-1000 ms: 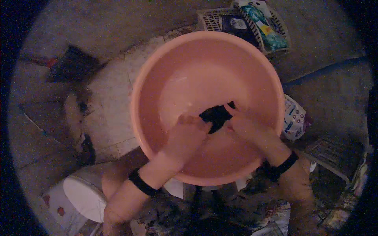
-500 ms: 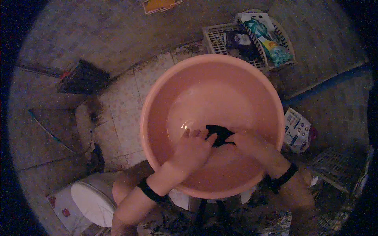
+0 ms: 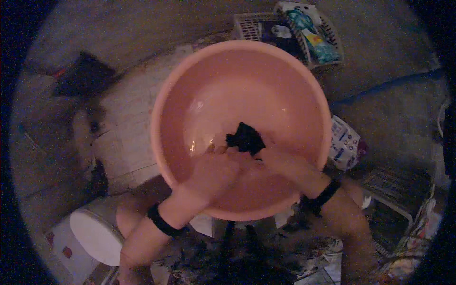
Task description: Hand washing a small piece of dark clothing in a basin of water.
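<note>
A small black cloth [image 3: 247, 137], bunched up, is between my two hands, low in a large round pink basin [image 3: 247, 61]. My left hand [image 3: 221, 166] closes on the near left edge of the cloth. From the other side my right hand [image 3: 285, 161] pinches its near right part, fingers bent. Both hands are blurred, and the fingertips are partly hidden by the cloth and the dim light. Shiny reflections lie on the basin's bottom left of the cloth, which looks wet inside. Black bands circle both my wrists.
Beyond the basin stand plastic baskets [image 3: 247, 26] with packets. A white and purple bag [image 3: 344, 142] leans right of it, near a dark crate [image 3: 384, 199]. A white round lid [image 3: 95, 237] is at lower left. A dark dustpan-like object [image 3: 84, 76] rests by the wall.
The black cloth has turned and now stands up more beyond my fingers. My hands have drawn closer together around it. The whole view has shifted, with the basin higher and further left.
</note>
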A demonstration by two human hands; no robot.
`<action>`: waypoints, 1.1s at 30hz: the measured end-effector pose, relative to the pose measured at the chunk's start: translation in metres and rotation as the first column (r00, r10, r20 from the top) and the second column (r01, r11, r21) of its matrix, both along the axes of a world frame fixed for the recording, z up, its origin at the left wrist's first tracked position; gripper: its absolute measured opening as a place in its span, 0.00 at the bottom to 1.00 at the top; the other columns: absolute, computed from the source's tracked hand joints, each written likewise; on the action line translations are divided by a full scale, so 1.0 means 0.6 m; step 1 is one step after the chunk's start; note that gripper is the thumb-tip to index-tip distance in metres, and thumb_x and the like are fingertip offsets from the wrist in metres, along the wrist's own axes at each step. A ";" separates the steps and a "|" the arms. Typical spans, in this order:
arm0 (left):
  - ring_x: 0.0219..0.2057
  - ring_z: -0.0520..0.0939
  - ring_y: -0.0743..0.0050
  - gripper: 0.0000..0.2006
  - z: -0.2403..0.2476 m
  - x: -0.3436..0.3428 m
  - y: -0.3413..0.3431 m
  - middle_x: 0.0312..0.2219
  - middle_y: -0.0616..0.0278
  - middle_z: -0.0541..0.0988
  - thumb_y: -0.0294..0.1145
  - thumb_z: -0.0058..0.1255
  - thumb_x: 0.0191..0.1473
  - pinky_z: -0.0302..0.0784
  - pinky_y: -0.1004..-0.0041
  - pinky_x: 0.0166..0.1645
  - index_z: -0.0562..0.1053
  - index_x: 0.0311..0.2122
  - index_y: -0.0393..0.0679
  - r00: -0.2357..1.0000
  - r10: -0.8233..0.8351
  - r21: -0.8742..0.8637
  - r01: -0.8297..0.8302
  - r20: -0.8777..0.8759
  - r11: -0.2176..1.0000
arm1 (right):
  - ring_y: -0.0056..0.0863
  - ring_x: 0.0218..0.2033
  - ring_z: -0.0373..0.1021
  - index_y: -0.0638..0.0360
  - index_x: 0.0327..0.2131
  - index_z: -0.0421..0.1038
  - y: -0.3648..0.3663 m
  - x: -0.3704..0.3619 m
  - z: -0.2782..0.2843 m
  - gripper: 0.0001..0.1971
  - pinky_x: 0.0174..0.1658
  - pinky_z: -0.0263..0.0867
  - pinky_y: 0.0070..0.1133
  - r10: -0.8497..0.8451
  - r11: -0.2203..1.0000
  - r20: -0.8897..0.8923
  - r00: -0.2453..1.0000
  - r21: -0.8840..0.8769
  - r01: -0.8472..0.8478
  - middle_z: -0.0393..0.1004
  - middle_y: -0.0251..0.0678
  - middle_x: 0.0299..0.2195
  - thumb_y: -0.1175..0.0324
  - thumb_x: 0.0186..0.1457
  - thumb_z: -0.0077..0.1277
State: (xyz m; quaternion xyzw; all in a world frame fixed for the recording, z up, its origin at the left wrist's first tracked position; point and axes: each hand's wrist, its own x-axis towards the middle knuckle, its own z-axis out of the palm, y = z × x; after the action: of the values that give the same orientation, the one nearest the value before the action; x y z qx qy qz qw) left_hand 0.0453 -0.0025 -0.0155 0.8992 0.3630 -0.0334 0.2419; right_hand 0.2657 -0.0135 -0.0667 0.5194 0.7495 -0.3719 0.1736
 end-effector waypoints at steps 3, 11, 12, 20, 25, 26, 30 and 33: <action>0.44 0.79 0.52 0.15 -0.005 -0.032 -0.011 0.41 0.46 0.78 0.32 0.42 0.55 0.72 0.53 0.52 0.76 0.42 0.38 0.983 0.034 -0.017 -0.038 -0.183 0.999 | 0.51 0.58 0.58 0.52 0.48 0.73 -0.015 -0.047 -0.042 0.19 0.60 0.55 0.38 -0.226 0.971 -0.389 0.893 -0.164 0.174 0.58 0.54 0.58 0.60 0.54 0.47; 0.48 0.76 0.56 0.19 -0.036 -0.030 -0.010 0.43 0.55 0.77 0.38 0.47 0.54 0.68 0.52 0.55 0.73 0.50 0.45 0.993 0.082 0.080 -0.075 -0.081 0.994 | 0.50 0.52 0.65 0.54 0.42 0.76 0.011 -0.029 -0.085 0.14 0.53 0.64 0.40 0.256 0.910 0.106 0.961 0.310 -0.277 0.64 0.48 0.56 0.65 0.51 0.50; 0.49 0.75 0.55 0.21 -0.035 -0.030 -0.009 0.47 0.52 0.75 0.38 0.46 0.54 0.67 0.52 0.56 0.71 0.53 0.45 0.990 0.075 0.112 -0.062 -0.122 0.992 | 0.48 0.49 0.67 0.56 0.39 0.77 0.018 -0.030 -0.089 0.12 0.51 0.65 0.39 0.198 0.943 0.025 0.980 0.267 -0.198 0.67 0.48 0.52 0.66 0.50 0.51; 0.53 0.72 0.49 0.40 -0.027 -0.015 0.007 0.58 0.47 0.65 0.43 0.57 0.48 0.65 0.49 0.58 0.55 0.64 0.45 0.989 0.136 0.246 -0.116 -0.065 0.962 | 0.43 0.34 0.74 0.61 0.36 0.76 0.071 -0.054 0.044 0.13 0.45 0.68 0.34 -0.148 0.989 -0.201 0.968 -0.057 0.139 0.79 0.44 0.33 0.64 0.59 0.43; 0.49 0.74 0.42 0.51 0.011 -0.006 0.024 0.51 0.44 0.71 0.34 0.64 0.41 0.69 0.54 0.54 0.45 0.67 0.44 0.866 0.307 -0.184 -0.253 0.395 0.950 | 0.32 0.33 0.75 0.60 0.37 0.77 0.075 -0.041 0.068 0.13 0.41 0.69 0.28 -0.396 0.885 -0.688 0.608 -0.110 0.453 0.79 0.40 0.31 0.61 0.59 0.50; 0.49 0.74 0.42 0.51 0.027 -0.008 0.027 0.51 0.44 0.71 0.34 0.64 0.41 0.69 0.54 0.54 0.45 0.67 0.44 0.866 0.305 -0.185 -0.251 0.395 0.950 | 0.32 0.33 0.75 0.60 0.37 0.77 0.074 -0.040 0.068 0.13 0.41 0.69 0.28 -0.398 0.884 -0.687 0.607 -0.110 0.455 0.79 0.40 0.31 0.61 0.59 0.50; 0.44 0.77 0.40 0.52 0.056 -0.008 0.030 0.47 0.42 0.73 0.29 0.66 0.40 0.72 0.57 0.52 0.45 0.67 0.43 0.767 0.432 -0.350 -0.286 0.475 0.892 | 0.25 0.36 0.74 0.61 0.37 0.77 0.081 -0.043 0.088 0.13 0.41 0.69 0.24 -0.589 0.752 -0.735 0.336 -0.346 0.561 0.79 0.37 0.32 0.60 0.59 0.52; 0.47 0.77 0.42 0.50 0.044 -0.002 0.024 0.48 0.40 0.72 0.28 0.65 0.41 0.71 0.59 0.54 0.46 0.66 0.42 0.721 0.492 -0.392 -0.323 0.488 0.862 | 0.23 0.37 0.73 0.62 0.37 0.75 0.082 -0.064 0.089 0.12 0.42 0.69 0.23 -0.561 0.708 -0.818 0.130 -0.392 0.588 0.78 0.35 0.34 0.62 0.59 0.53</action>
State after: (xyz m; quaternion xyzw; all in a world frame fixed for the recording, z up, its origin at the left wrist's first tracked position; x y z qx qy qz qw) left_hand 0.0444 0.0121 0.0107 0.7198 0.4553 0.2418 0.4649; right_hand 0.2273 0.0360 -0.0132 0.4790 0.4628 -0.6156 -0.4212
